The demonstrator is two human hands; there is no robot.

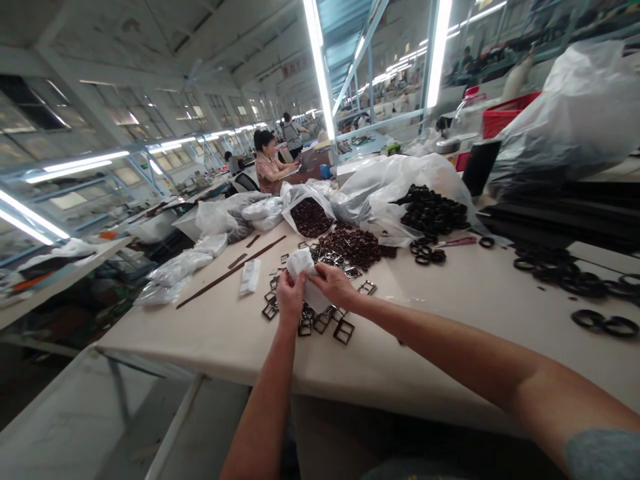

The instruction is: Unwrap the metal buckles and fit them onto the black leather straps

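Between my two hands I hold a small white packet (301, 262), with a white sheet hanging below it. My left hand (291, 293) grips its left side, thumb pressed against it. On its right side my right hand (334, 283) pinches it with thumb and fingers. Under and around my hands lie several dark metal buckles (343, 331), loosely spread. Just behind them is a heap of small dark brown pieces (356, 245). Another white packet (249, 277) lies flat to the left of my hands.
Long brown strips (230, 272) lie at the left. Plastic bags (400, 180) line the back, one spilling black rings (433, 210). Coiled black belts (605, 323) lie at the right, and a red-handled tool (460, 241) nearer the middle. A co-worker (270, 163) sits beyond the table.
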